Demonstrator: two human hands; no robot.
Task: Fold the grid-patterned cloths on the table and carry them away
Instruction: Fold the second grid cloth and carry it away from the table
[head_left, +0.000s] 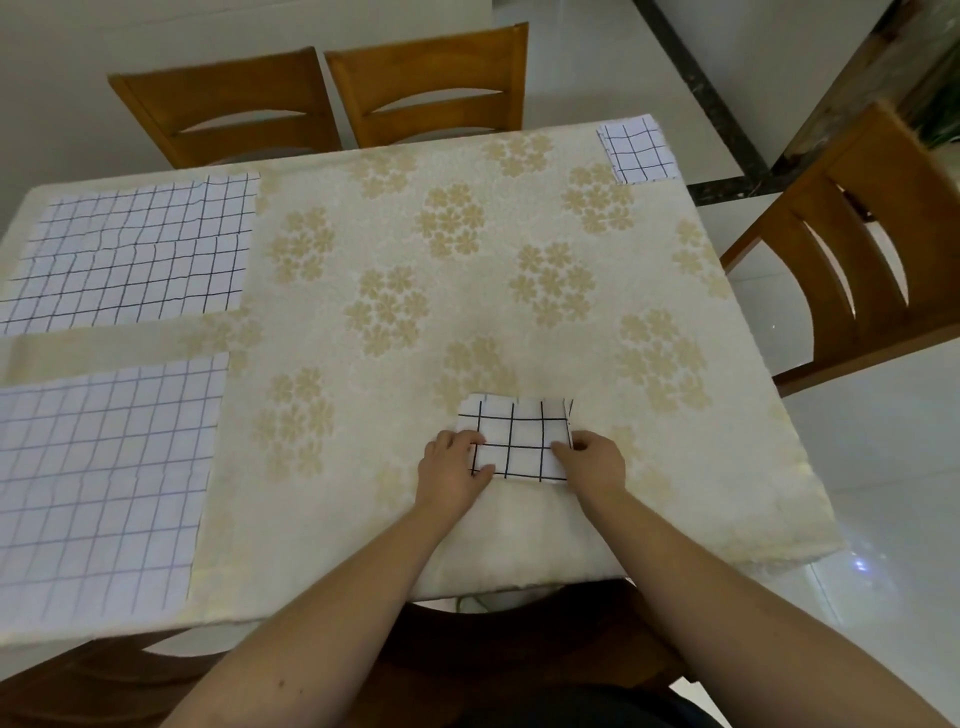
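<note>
A small folded white cloth with a black grid (519, 436) lies on the table near the front edge. My left hand (452, 467) grips its left side, thumb on top and fingers curled at the edge. At the cloth's right side, my right hand (592, 460) pinches the edge. Two unfolded grid cloths lie flat at the left: one at the back (140, 249), one at the front (104, 483). Another folded grid cloth (636, 149) sits at the far right corner.
The table wears a cream cloth with beige flowers (467, 270). Two wooden chairs (322, 98) stand at the far side, one chair (862, 244) at the right, and a dark chair (519, 639) right below me. White tiled floor lies to the right.
</note>
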